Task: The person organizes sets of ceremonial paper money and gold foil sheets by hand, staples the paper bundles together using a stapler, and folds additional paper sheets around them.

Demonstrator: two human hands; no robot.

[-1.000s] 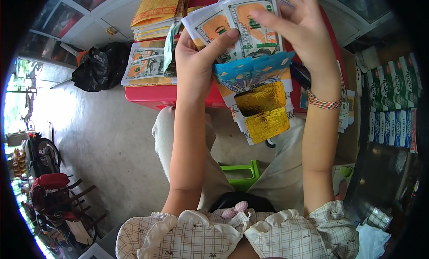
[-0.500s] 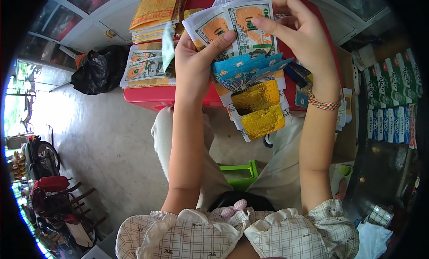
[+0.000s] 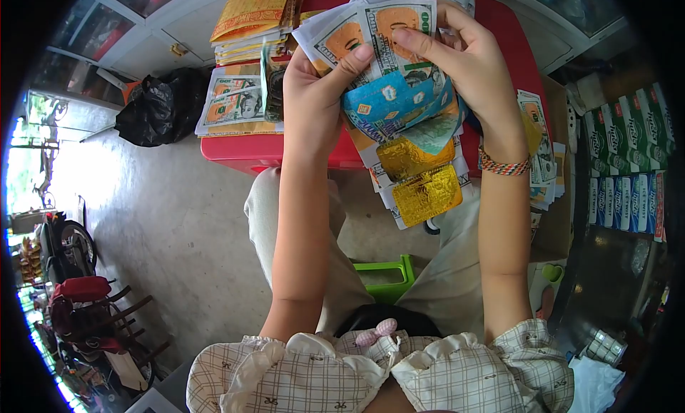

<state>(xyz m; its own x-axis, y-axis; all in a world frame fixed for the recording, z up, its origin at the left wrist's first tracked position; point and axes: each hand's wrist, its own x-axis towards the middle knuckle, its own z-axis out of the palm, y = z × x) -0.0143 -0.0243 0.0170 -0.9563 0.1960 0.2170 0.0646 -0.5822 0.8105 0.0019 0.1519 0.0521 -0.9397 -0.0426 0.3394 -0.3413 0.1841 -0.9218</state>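
A layered fan of printed paper notes [image 3: 402, 49] is held up between both hands over the red table. My left hand [image 3: 314, 92] grips its left side, with the thumb pressed on a note that looks like a hundred-dollar bill. My right hand [image 3: 474, 63] pinches the right side, its thumb lying on another such note. Below the thumbs, blue notes [image 3: 396, 103] spread across the fan, with a pale green note [image 3: 437, 133] under them. Two shiny gold foil pieces [image 3: 428, 197] hang at the bottom of the bundle.
On the red table [image 3: 242, 150] stand a stack of yellow paper packets [image 3: 251, 17] and more dollar-like notes [image 3: 232, 103]. A black plastic bag [image 3: 158, 110] rests left of it. A green stool [image 3: 389, 277] shows between the knees; boxed packs [image 3: 624, 131] line the right side.
The blue notes have turned flatter, showing their faces, and a pale green note now shows below them. The gold foil pieces have shifted slightly right. My right hand has come slightly lower and left.
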